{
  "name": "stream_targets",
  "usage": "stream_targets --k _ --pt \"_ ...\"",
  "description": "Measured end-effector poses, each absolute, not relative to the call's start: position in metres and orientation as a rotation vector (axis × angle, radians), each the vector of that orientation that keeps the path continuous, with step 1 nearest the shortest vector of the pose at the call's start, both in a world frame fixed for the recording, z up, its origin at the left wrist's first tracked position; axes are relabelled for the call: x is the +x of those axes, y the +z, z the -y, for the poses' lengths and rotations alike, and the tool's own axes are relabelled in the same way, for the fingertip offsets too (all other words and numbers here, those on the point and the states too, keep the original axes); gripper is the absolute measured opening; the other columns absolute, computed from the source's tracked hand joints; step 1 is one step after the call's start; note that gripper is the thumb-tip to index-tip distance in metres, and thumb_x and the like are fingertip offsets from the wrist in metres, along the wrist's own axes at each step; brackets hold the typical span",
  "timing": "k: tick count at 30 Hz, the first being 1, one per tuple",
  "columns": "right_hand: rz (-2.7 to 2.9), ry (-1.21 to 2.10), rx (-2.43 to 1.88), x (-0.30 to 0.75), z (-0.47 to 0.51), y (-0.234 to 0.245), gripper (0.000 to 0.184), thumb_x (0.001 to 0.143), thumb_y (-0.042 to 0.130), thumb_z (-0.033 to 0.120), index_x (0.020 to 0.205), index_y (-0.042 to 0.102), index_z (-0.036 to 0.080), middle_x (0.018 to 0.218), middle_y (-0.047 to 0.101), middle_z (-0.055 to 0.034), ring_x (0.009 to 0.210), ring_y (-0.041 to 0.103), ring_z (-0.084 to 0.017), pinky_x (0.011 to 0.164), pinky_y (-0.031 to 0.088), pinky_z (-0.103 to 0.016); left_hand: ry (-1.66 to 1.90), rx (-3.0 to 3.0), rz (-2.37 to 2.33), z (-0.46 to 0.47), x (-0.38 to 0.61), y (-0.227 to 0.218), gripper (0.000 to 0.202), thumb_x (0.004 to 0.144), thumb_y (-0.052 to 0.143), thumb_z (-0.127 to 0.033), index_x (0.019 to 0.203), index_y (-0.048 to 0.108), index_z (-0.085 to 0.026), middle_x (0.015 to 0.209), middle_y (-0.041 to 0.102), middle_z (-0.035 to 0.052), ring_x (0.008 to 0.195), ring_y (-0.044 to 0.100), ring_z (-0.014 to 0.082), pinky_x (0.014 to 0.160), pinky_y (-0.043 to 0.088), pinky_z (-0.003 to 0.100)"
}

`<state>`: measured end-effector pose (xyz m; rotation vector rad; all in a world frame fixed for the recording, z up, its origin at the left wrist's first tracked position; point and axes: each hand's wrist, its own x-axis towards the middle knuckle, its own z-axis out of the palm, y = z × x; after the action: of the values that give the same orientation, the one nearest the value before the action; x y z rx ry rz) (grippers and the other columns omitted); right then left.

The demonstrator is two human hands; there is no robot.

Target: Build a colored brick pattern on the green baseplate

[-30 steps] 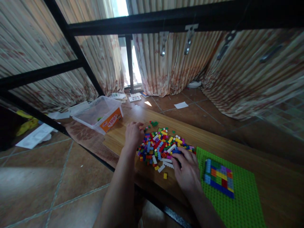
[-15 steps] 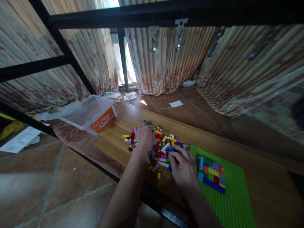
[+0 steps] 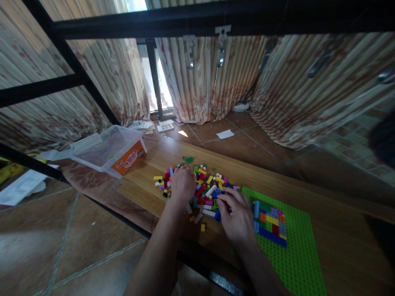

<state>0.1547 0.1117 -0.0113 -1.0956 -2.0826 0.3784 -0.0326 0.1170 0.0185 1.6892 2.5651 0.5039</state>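
Loose toy building bricks of many colours lie heaped on the wooden board. My left hand reaches into the left part of this heap, its fingertips hidden among the bricks. At the heap's right edge, my right hand is curled, thumb and index finger drawn close together; what they pinch, if anything, is too small to make out. Close to those fingers lie a blue brick and a long white brick. Right of that hand, a green baseplate carries a flat patchwork of coloured bricks.
A clear plastic box with an orange label stands at the board's left end. The wooden board runs beneath everything. Black metal bars cross above and at left. Curtains hang behind, with papers on the tiled floor.
The whole view has shifted slightly, so things sit a little further left. My left hand stays in the heap and my right hand at its edge, with only small finger movement.
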Motion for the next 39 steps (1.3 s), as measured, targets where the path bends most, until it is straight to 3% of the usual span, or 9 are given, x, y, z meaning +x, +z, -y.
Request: stream_targets --k 7,10,21,27,32,35,39 --pt "2.067 0.393 -1.105 0.155 -0.113 -0.009 0.017 0.090 0.054 0.023 0.090 0.071 0.021 0.110 0.066 -0.0076 0.104 0.056 -0.025 0.093 0.046 -0.045 0.628 1.734 -2.499 -0.115 -0.031 0.022 0.028 0.084 0.048 -0.015 0.096 0.073 -0.021 0.098 0.070 0.0078 0.099 0.062 0.0221 0.099 0.041 0.037" --pt "2.058 0.390 -1.117 0.157 -0.115 -0.008 0.017 0.090 0.054 0.024 0.089 0.071 0.021 0.110 0.066 -0.0077 0.104 0.056 -0.025 0.093 0.046 -0.044 0.658 1.823 -2.426 -0.121 -0.024 0.022 0.026 0.083 0.051 -0.017 0.094 0.074 -0.023 0.101 0.070 0.0068 0.101 0.060 0.0219 0.103 0.038 0.039" --pt "2.005 0.448 -1.123 0.159 -0.117 -0.004 0.020 0.091 0.052 0.027 0.089 0.071 0.023 0.110 0.067 -0.0079 0.106 0.059 -0.024 0.094 0.047 -0.043 0.575 1.926 -2.459 -0.132 -0.007 0.018 0.027 0.080 0.049 -0.012 0.091 0.073 -0.020 0.103 0.067 0.0110 0.102 0.059 0.0251 0.091 0.045 0.036" --pt "1.971 0.521 -1.126 0.161 -0.118 -0.001 0.019 0.091 0.052 0.027 0.090 0.071 0.024 0.109 0.067 -0.0072 0.104 0.061 -0.023 0.093 0.048 -0.043 0.553 1.775 -2.500 -0.133 -0.006 0.017 0.027 0.081 0.048 -0.011 0.093 0.072 -0.018 0.090 0.066 0.0108 0.088 0.063 0.0234 0.082 0.047 0.033" --pt "1.905 0.615 -1.148 0.160 -0.118 0.003 0.018 0.090 0.053 0.028 0.090 0.071 0.023 0.107 0.068 -0.0079 0.103 0.061 -0.023 0.094 0.047 -0.042 0.892 1.711 -2.351 -0.126 -0.011 0.027 0.017 0.085 0.052 -0.019 0.087 0.069 -0.018 0.091 0.068 0.0063 0.082 0.063 0.0177 0.078 0.049 0.028" --pt "1.768 0.749 -1.156 0.158 -0.118 0.006 0.020 0.090 0.054 0.033 0.095 0.070 0.022 0.105 0.070 -0.0080 0.101 0.063 -0.022 0.091 0.049 -0.040 1.150 1.741 -2.090 -0.116 -0.003 0.033 0.017 0.086 0.055 -0.020 0.097 0.067 -0.020 0.096 0.069 0.0039 0.086 0.064 0.0154 0.080 0.050 0.027" --pt "1.542 0.990 -1.144 0.156 -0.116 0.014 0.026 0.086 0.060 0.039 0.103 0.068 0.021 0.097 0.071 -0.0054 0.089 0.066 -0.019 0.080 0.053 -0.034 1.238 1.814 -1.863 -0.102 0.016 0.039 0.027 0.087 0.056 -0.019 0.113 0.062 -0.021 0.106 0.068 0.0048 0.097 0.064 0.0168 0.087 0.052 0.029"
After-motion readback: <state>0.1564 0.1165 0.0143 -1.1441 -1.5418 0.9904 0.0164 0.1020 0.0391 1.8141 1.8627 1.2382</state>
